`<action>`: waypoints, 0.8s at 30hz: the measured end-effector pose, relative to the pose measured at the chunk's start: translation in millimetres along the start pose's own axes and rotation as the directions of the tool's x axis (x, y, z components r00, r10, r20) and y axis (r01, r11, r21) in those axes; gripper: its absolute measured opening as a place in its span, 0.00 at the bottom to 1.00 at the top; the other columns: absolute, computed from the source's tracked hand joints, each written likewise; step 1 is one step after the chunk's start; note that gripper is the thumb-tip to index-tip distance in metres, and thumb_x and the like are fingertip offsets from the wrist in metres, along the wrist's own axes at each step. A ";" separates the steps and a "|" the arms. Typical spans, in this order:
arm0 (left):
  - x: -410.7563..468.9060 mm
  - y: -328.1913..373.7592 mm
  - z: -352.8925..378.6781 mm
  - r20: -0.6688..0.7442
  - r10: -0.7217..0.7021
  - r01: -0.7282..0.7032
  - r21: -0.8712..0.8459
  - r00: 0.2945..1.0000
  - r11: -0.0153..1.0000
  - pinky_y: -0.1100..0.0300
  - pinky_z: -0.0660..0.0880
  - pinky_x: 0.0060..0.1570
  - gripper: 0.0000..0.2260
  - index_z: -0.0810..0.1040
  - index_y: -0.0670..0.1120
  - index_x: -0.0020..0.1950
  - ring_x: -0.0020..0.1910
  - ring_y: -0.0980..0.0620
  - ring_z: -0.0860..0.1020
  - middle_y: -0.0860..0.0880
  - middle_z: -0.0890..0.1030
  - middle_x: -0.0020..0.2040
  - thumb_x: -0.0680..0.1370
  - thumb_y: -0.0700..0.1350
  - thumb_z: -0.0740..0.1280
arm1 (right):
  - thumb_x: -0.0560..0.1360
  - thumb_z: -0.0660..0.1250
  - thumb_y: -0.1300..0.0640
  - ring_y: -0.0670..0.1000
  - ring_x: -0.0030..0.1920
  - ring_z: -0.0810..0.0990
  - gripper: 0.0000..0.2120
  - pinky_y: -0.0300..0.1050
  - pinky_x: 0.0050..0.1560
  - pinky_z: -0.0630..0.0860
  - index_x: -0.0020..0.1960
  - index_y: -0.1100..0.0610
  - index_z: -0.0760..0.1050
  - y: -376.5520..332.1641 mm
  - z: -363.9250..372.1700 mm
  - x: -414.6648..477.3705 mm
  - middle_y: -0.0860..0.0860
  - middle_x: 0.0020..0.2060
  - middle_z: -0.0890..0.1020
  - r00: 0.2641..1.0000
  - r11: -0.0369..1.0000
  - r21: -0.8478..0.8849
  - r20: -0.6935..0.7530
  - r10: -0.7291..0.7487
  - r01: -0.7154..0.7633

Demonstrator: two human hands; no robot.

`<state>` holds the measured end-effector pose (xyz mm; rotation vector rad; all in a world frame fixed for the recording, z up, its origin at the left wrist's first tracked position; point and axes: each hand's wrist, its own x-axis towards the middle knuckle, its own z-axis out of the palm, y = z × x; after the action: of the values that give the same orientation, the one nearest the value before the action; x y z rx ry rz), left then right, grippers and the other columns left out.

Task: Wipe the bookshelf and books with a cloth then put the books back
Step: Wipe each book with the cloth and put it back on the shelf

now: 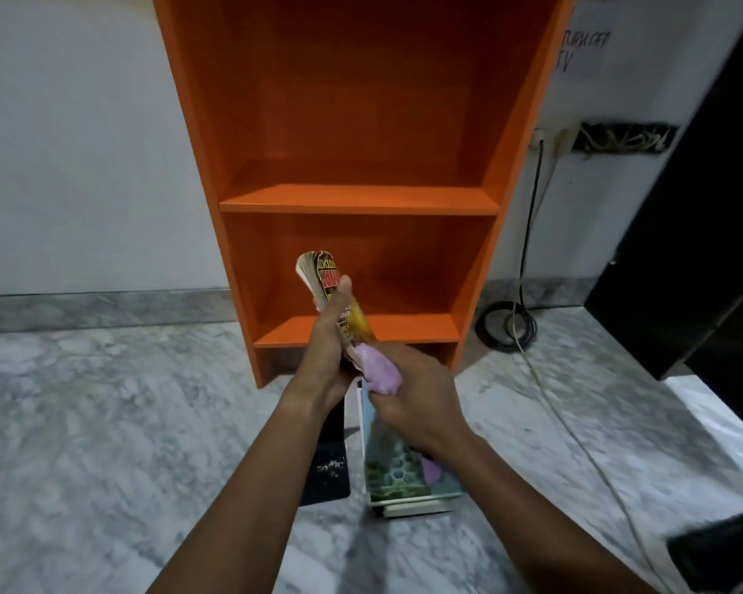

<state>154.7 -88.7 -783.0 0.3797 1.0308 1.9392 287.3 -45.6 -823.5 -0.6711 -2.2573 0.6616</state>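
paperback (331, 289) upright in front of the orange bookshelf (361, 199), wiped with a lilac cloth (380, 370)

left hand (329, 349) has fingers clamped on the paperback's lower half, thumb up its cover; right hand (417, 396) is fisted round the cloth, pressed to the book's bottom edge. below the bookshelf, a pale book stack (404, 469) and a black book (329, 460) lie on the marble floor (104, 422).

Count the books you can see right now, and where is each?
3, maybe more. One book is held in the left hand; a black book lies on the floor; a green-covered book tops a stack that may hide others.
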 end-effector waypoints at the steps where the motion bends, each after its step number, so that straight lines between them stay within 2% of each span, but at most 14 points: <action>1: 0.5 -0.3 -1.3 -0.002 -0.001 0.001 -0.010 1.000 1.000 0.52 0.79 0.45 0.23 0.77 0.44 0.60 0.41 0.48 0.80 0.46 0.79 0.42 0.71 0.56 0.72 | 0.69 0.68 0.53 0.56 0.51 0.83 0.24 0.55 0.45 0.80 0.65 0.48 0.79 -0.4 2.5 -1.4 0.50 0.52 0.85 0.999 0.999 -0.011 -0.022 -0.040 0.040; 4: -0.2 0.9 -11.5 0.104 -0.142 0.144 -0.013 0.984 0.989 0.50 0.80 0.46 0.24 0.76 0.38 0.57 0.41 0.44 0.79 0.41 0.77 0.44 0.75 0.59 0.67 | 0.72 0.65 0.46 0.55 0.59 0.78 0.29 0.57 0.54 0.78 0.72 0.48 0.73 -8.1 13.1 0.6 0.51 0.63 0.78 0.993 0.990 -0.072 0.012 -0.120 0.120; 6: -3.3 0.3 -15.7 0.203 -0.184 0.199 -0.053 0.962 0.979 0.49 0.80 0.49 0.27 0.75 0.36 0.54 0.43 0.42 0.80 0.39 0.77 0.45 0.80 0.62 0.59 | 0.76 0.62 0.44 0.53 0.71 0.71 0.27 0.59 0.68 0.70 0.76 0.44 0.68 -14.1 21.8 6.0 0.48 0.73 0.71 0.998 0.997 0.033 0.014 -0.066 0.065; 8: -9.6 -2.1 -14.8 0.227 -0.177 0.213 -0.144 0.958 0.966 0.47 0.81 0.57 0.27 0.76 0.37 0.64 0.52 0.41 0.83 0.38 0.82 0.55 0.83 0.60 0.55 | 0.80 0.57 0.41 0.49 0.78 0.61 0.26 0.56 0.77 0.59 0.78 0.40 0.64 -22.6 25.9 14.2 0.45 0.79 0.63 1.000 0.993 0.115 -0.028 0.008 -0.004; 9: -14.0 -3.0 -13.0 0.248 -0.178 0.219 -0.150 0.952 0.964 0.47 0.80 0.60 0.26 0.75 0.40 0.68 0.57 0.41 0.83 0.39 0.82 0.60 0.84 0.59 0.54 | 0.81 0.55 0.40 0.48 0.80 0.58 0.25 0.53 0.78 0.55 0.78 0.39 0.63 -25.4 26.0 20.3 0.45 0.80 0.61 0.998 0.994 0.108 -0.055 0.042 -0.035; 11: -24.5 -6.5 -6.6 0.271 -0.194 0.220 -0.069 0.943 0.973 0.45 0.77 0.63 0.25 0.75 0.44 0.71 0.63 0.40 0.80 0.39 0.81 0.64 0.85 0.58 0.53 | 0.82 0.55 0.39 0.48 0.79 0.59 0.24 0.52 0.76 0.57 0.78 0.39 0.62 -24.5 20.7 37.1 0.46 0.80 0.61 0.982 0.983 0.137 -0.130 0.138 -0.120; 13: -31.6 -6.9 -1.9 0.251 -0.188 0.183 0.043 0.950 0.982 0.44 0.77 0.61 0.22 0.78 0.46 0.65 0.60 0.40 0.82 0.38 0.83 0.61 0.85 0.57 0.52 | 0.83 0.58 0.43 0.49 0.74 0.68 0.22 0.49 0.71 0.66 0.76 0.44 0.66 -10.7 10.9 59.0 0.48 0.76 0.68 0.940 0.926 0.303 -0.184 0.288 -0.224; 15: -33.7 -4.8 -0.4 0.257 -0.179 0.163 0.081 0.950 0.983 0.41 0.76 0.62 0.21 0.78 0.46 0.65 0.61 0.38 0.82 0.38 0.83 0.61 0.86 0.56 0.52 | 0.83 0.62 0.46 0.51 0.69 0.75 0.21 0.47 0.66 0.71 0.74 0.51 0.71 10.9 2.4 76.6 0.51 0.70 0.76 0.877 0.759 0.535 -0.066 0.476 -0.372; 17: -31.9 -0.3 -1.9 0.251 -0.146 0.129 0.085 0.957 0.988 0.39 0.76 0.62 0.21 0.76 0.45 0.67 0.62 0.37 0.80 0.38 0.82 0.63 0.86 0.55 0.52 | 0.83 0.63 0.49 0.56 0.66 0.78 0.20 0.48 0.62 0.75 0.70 0.58 0.76 34.3 -0.3 78.1 0.53 0.65 0.81 0.809 0.583 0.625 0.137 0.572 -0.518; 18: -30.8 2.6 -3.9 0.238 -0.131 0.117 0.074 0.962 0.990 0.38 0.76 0.62 0.21 0.76 0.45 0.67 0.62 0.36 0.80 0.38 0.82 0.62 0.85 0.56 0.52 | 0.83 0.63 0.49 0.56 0.64 0.79 0.20 0.50 0.62 0.76 0.69 0.59 0.77 42.5 1.1 72.8 0.53 0.63 0.82 0.784 0.530 0.630 0.217 0.582 -0.568; 20: -25.8 8.9 -9.3 0.220 -0.100 0.088 0.063 0.970 0.994 0.37 0.76 0.62 0.20 0.77 0.45 0.66 0.60 0.37 0.81 0.40 0.83 0.59 0.85 0.55 0.54 | 0.82 0.63 0.47 0.55 0.63 0.79 0.21 0.52 0.64 0.75 0.69 0.59 0.77 52.4 5.2 55.9 0.51 0.62 0.81 0.743 0.495 0.586 0.315 0.591 -0.642; 22: -21.6 13.8 -14.7 0.200 -0.063 0.056 0.039 0.978 0.998 0.37 0.75 0.63 0.20 0.77 0.44 0.65 0.58 0.38 0.81 0.41 0.83 0.57 0.85 0.55 0.54 | 0.84 0.60 0.49 0.55 0.61 0.79 0.21 0.46 0.59 0.73 0.70 0.60 0.74 60.4 8.3 39.2 0.53 0.59 0.81 0.705 0.473 0.543 0.382 0.597 -0.694; 24: -19.4 16.8 -18.7 0.165 -0.050 0.052 -0.007 0.985 0.999 0.35 0.74 0.65 0.20 0.77 0.44 0.66 0.61 0.37 0.80 0.41 0.82 0.60 0.85 0.55 0.55 | 0.85 0.58 0.53 0.56 0.58 0.79 0.17 0.41 0.53 0.76 0.68 0.61 0.74 68.1 8.1 24.7 0.52 0.55 0.82 0.713 0.401 0.606 0.459 0.530 -0.688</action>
<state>144.9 -118.5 -778.8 0.4945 0.9132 1.8340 284.4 17.9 -859.3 -1.0248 -1.5456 1.9847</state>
